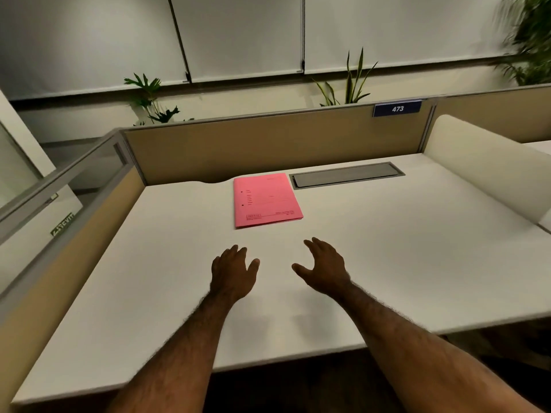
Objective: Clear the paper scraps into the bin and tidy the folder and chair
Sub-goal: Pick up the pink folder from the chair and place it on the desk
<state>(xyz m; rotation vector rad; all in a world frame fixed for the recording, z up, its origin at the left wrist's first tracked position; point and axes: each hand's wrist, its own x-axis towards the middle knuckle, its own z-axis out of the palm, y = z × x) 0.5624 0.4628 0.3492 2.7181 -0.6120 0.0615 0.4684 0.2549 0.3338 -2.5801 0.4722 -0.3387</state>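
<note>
A pink folder lies closed and flat on the white desk, near the back partition. My left hand hovers over the desk a little in front of the folder's left corner, fingers apart and empty. My right hand is beside it, in front of the folder's right corner, open with the thumb spread, holding nothing. Both hands are apart from the folder. No paper scraps, bin or chair are in view.
A grey cable hatch is set into the desk right of the folder. A tan partition with a blue sign 473 backs the desk; a white divider stands at the right. Plants rise behind.
</note>
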